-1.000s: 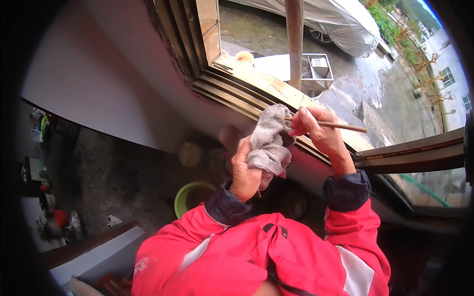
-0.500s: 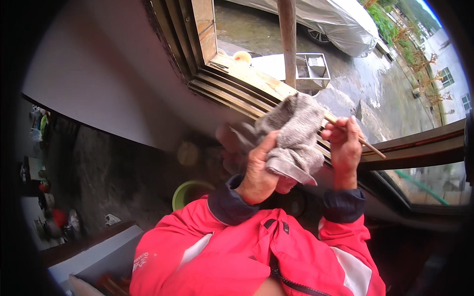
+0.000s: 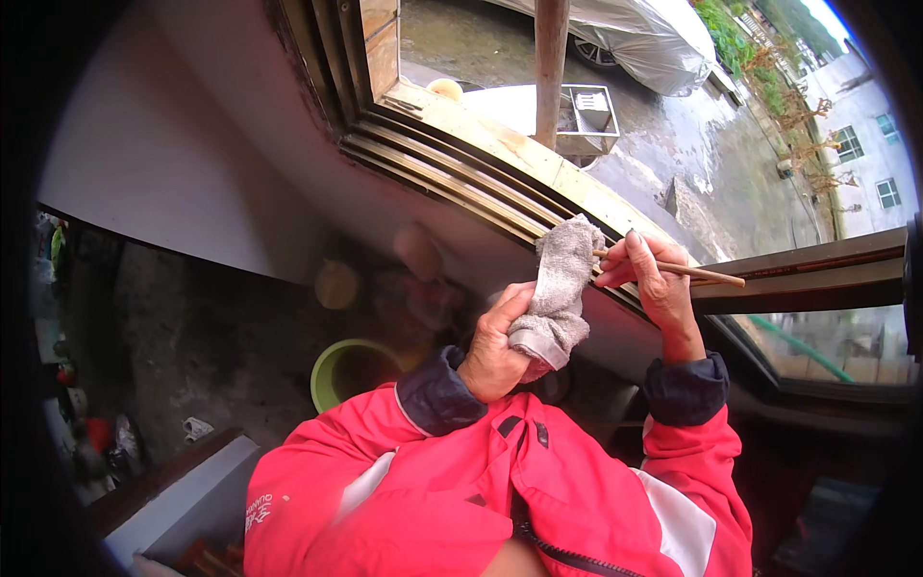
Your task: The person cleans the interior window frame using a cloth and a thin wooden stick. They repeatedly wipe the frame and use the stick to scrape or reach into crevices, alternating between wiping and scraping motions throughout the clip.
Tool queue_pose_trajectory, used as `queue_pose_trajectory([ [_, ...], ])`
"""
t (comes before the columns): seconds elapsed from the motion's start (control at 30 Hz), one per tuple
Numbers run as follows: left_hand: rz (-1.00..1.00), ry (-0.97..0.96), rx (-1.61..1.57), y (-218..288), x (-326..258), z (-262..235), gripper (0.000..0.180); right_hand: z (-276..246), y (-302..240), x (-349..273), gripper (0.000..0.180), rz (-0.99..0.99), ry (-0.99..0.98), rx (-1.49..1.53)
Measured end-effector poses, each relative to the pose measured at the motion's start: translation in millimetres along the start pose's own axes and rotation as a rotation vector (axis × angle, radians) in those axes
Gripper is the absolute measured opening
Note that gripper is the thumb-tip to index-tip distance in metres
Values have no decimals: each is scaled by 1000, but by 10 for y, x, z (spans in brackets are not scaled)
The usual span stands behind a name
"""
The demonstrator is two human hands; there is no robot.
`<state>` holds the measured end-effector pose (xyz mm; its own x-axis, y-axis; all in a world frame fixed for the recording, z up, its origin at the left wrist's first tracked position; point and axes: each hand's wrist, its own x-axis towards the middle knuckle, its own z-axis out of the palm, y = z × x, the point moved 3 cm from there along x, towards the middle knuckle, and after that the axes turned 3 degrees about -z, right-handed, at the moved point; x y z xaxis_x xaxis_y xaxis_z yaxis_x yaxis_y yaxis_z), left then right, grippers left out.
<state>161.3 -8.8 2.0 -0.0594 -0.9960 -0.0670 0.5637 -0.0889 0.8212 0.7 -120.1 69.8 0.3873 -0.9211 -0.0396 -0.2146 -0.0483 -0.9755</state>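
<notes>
My left hand [image 3: 500,344] is closed around a bunched grey terry cloth [image 3: 565,279], whose folded edge hangs below the fingers. In my right hand [image 3: 659,284] a thin wooden stick [image 3: 707,275] is pinched between thumb and fingers. The stick's inner end meets the upper part of the cloth; whether it goes into the folds I cannot tell. Its other end points out to the right. Both hands are just inside the window's metal sliding track [image 3: 452,188], with the cloth at the track's near edge.
Below on the left stands a green basin [image 3: 332,377]. To the right is the window sash [image 3: 827,279] with its glass. A wooden post [image 3: 551,72] rises outside, near a white frame-like box [image 3: 591,113] and a car under a silvery cover [image 3: 654,48]. A white wall [image 3: 163,163] fills the left.
The cloth, spread loosely before, is now gathered into a narrower bundle in my left hand. The stick lies flatter, and my right hand is closer to the cloth. The view has shifted slightly.
</notes>
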Motion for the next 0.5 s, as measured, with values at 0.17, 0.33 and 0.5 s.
queue_pose_trajectory([
  [0.17, 328, 209, 347, 106, 11, -382, 50, 607, -107, 338, 33, -107, -68, -100],
  [0.33, 399, 499, 143, 529, 232, -967, 36, 1629, -81, 1018, 29, -371, -48, 108],
  [0.5, 545, 428, 85, 914, 304, -937, 38, 1658, -270, 986, 33, -259, 152, 624],
])
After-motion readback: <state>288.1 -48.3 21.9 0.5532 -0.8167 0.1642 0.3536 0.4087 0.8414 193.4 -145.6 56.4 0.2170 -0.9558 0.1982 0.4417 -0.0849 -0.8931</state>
